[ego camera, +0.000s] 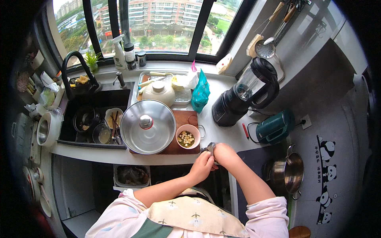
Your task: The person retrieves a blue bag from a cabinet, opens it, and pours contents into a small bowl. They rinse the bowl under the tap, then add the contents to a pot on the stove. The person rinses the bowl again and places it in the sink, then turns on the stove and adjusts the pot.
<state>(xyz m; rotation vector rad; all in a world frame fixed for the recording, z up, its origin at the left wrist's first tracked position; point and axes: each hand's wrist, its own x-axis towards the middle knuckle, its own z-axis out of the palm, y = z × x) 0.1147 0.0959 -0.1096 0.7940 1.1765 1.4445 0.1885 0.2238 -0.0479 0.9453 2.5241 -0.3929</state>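
My left hand point(204, 166) grips a grey plastic bag point(211, 147) at the counter's front edge. My right hand point(224, 154) is at the mouth of the bag, with its fingers hidden, so whether it holds anything does not show. Just left of the bag, a pink bowl point(196, 139) sits on a dark wooden cutting board point(186, 117). Pale seeds or nuts point(186, 136) lie in the bowl over small green beans. Beside the bowl is a large round glass lid point(160, 131) with a metal knob.
A blender point(235, 92) stands at the back right near a green appliance point(275, 128). A steel pot point(293, 172) is at far right. The black sink point(98, 95) at left holds dishes. Behind the lid are a cream lidded pot point(159, 94) and a teal bag point(200, 95). Below, a bin point(131, 175) sticks out.
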